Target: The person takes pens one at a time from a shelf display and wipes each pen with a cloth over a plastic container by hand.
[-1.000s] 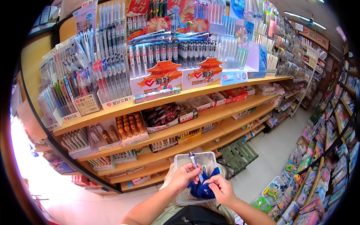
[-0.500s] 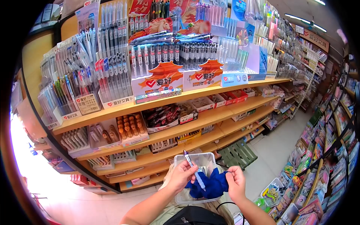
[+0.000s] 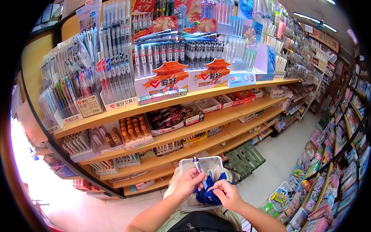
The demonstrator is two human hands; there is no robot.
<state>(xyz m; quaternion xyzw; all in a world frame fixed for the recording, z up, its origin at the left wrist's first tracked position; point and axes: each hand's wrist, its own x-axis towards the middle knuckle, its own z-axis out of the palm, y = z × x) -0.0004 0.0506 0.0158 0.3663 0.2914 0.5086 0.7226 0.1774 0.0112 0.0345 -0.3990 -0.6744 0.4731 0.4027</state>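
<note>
Upright between the thumb and fingers of my left hand [image 3: 189, 181] is a pen [image 3: 197, 165], its dark clip end pointing up. My right hand [image 3: 227, 194] is closed on a dark blue cloth [image 3: 206, 198], close by the pen's lower part. The fingers and the cloth hide the pen's lower end. Beneath both hands is a clear plastic tub [image 3: 216, 161] on my lap, with some pale items inside that I cannot make out.
Wooden shelves [image 3: 216, 120] full of pens stand in front, with orange pen display boxes [image 3: 162, 83] on top. A green folding stool [image 3: 245, 158] is on the floor behind the tub. Racks of packaged goods [image 3: 320, 185] line the right side.
My right hand has moved left and inward with the cloth, up to the pen. The pen has risen slightly in my left hand's area, and its lower end is now covered.
</note>
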